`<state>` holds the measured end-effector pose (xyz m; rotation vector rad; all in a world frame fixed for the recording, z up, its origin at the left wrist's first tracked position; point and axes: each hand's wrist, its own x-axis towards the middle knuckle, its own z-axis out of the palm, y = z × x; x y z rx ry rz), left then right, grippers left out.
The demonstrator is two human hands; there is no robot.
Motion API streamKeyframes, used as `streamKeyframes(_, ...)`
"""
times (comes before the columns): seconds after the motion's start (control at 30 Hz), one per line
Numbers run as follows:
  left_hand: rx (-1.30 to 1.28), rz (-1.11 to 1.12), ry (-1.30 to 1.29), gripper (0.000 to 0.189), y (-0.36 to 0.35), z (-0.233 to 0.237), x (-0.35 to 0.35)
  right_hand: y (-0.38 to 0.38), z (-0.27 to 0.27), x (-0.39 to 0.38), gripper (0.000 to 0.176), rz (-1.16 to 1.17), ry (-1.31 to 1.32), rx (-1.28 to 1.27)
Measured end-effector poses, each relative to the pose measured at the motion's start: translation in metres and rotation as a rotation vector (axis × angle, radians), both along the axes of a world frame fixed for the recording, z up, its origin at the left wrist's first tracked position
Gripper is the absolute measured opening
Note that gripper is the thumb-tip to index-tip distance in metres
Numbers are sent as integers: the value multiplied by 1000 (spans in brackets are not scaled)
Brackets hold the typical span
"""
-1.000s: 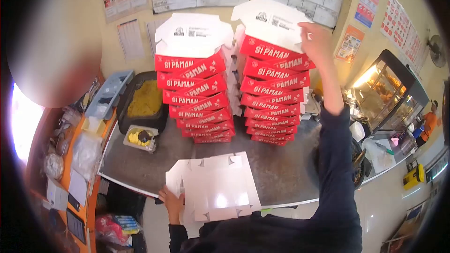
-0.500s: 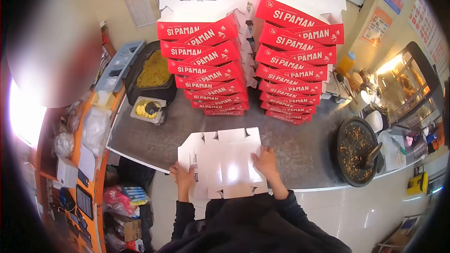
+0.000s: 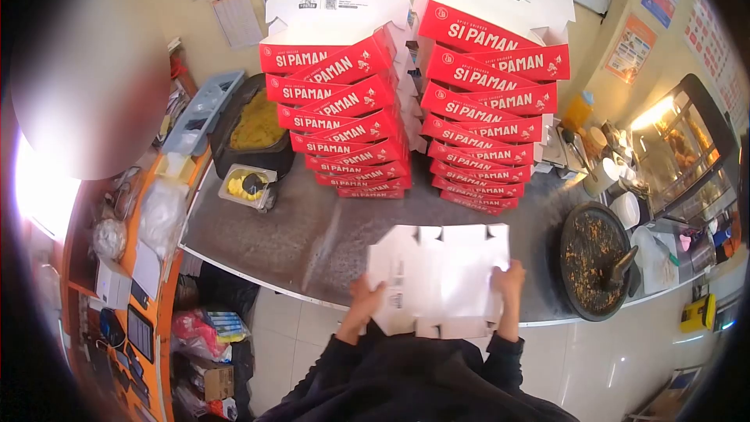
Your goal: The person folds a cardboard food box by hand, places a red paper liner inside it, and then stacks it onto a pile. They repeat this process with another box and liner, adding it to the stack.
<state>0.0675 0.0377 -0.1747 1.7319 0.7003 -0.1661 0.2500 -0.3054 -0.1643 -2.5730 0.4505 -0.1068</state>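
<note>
A flat, unfolded cardboard box (image 3: 445,281) with its white inside facing up lies over the front edge of the dark counter. My left hand (image 3: 365,298) grips its left edge, thumb on top. On its right edge, my right hand (image 3: 508,281) holds the cardboard the same way; the fingers beneath are hidden. Beyond it rise two tall stacks of folded red and white boxes, a left stack (image 3: 344,117) and a right stack (image 3: 492,101), their top lids standing up.
At the counter's left are a tub with yellow contents (image 3: 247,186) and a black tray of yellow food (image 3: 258,121). A stone mortar (image 3: 590,266) with a pestle sits at the right, near a lit glass display case (image 3: 680,148). An orange shelf (image 3: 168,297) borders the left side.
Both hands have carried the flat cardboard box to the right along the counter's front edge. It was in both hands before too. The stacks have not changed.
</note>
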Motion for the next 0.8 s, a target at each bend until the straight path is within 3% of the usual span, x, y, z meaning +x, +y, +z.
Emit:
streamKeyframes(0.03, 65, -12, -76, 77, -21, -9, 11, -14, 16, 5, 42, -85, 29, 1)
streamKeyframes(0.13, -335, -63, -78, 79, -41, 65, 30, -51, 53, 21, 58, -131, 261, 106)
streamKeyframes(0.23, 350, -348, -467, 56, 29, 97, 62, -76, 52, 38, 59, -180, 301, 79)
streamKeyframes(0.27, 305, -209, -575, 37, 53, 157, 76, -75, 51, 40, 60, -202, 320, 61)
streamKeyframes(0.3, 585, -29, -786, 29, 74, 208, 90, -72, 48, 43, 61, -224, 336, 45)
streamKeyframes(0.33, 810, 109, -936, 30, 109, 238, 107, -70, 46, 46, 63, -245, 351, 31)
streamKeyframes(0.37, 720, 270, -987, 33, 142, 268, 125, -67, 44, 45, 65, -247, 349, 21)
streamKeyframes(0.4, 995, 259, -1102, 38, 160, 320, 131, -62, 42, 42, 68, -249, 345, 10)
streamKeyframes(0.47, 1347, 344, -992, 46, 208, 371, 158, -43, 59, 36, 72, -219, 266, -20)
streamKeyframes(0.53, 1370, 200, -967, 43, 250, 393, 186, -20, 93, 29, 77, -156, 120, -52)
streamKeyframes(0.57, 1195, 125, -939, 40, 271, 395, 199, -8, 103, 30, 72, -93, -69, -68)
streamKeyframes(0.63, 849, -23, -873, 33, 303, 395, 218, 19, 142, 40, 56, 291, -633, 9)
streamKeyframes(0.7, 842, 102, -982, 29, 275, 412, 205, 81, 233, 24, 39, 535, -689, 541)
streamKeyframes(0.73, 834, 163, -1035, 27, 264, 417, 197, 106, 269, 21, 31, 671, -819, 421)
streamKeyframes(0.8, 761, 278, -1212, 26, 272, 416, 190, 153, 321, 19, 32, 863, -748, 548)
